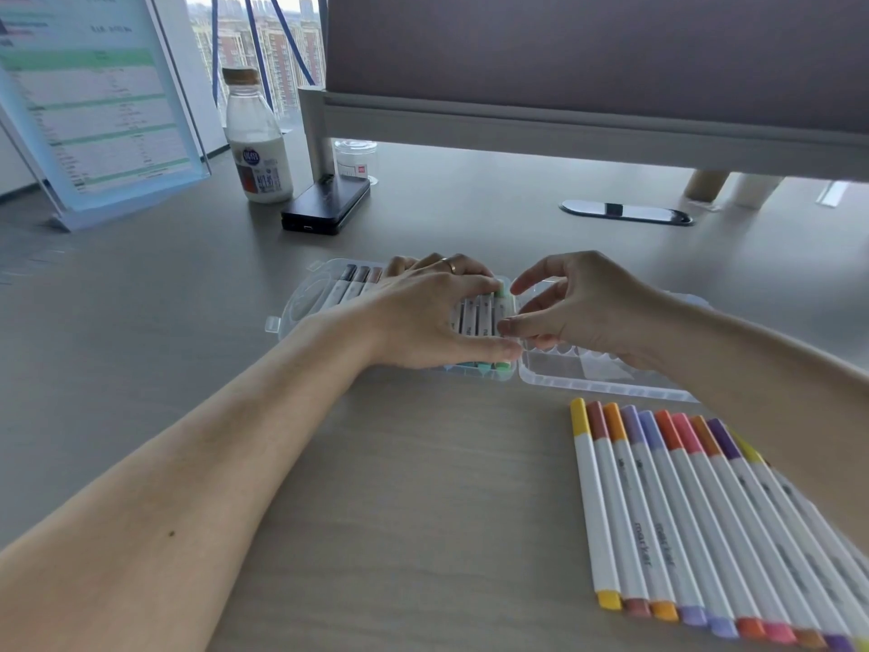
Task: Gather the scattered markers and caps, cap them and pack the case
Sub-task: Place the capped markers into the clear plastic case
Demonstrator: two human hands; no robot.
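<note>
Closest to me, a row of capped markers (682,510) sits side by side on the desk (399,487), lower right. Just past them is the clear case (301,303), lying open. Left hand (423,317) lies flat on the markers packed inside (479,317), fingers spread and pressing. Right hand (578,308) hovers over the lid half (588,374), fingers loosely bent, holding nothing. Further back: a black box (324,204) and a milk bottle (256,143).
</note>
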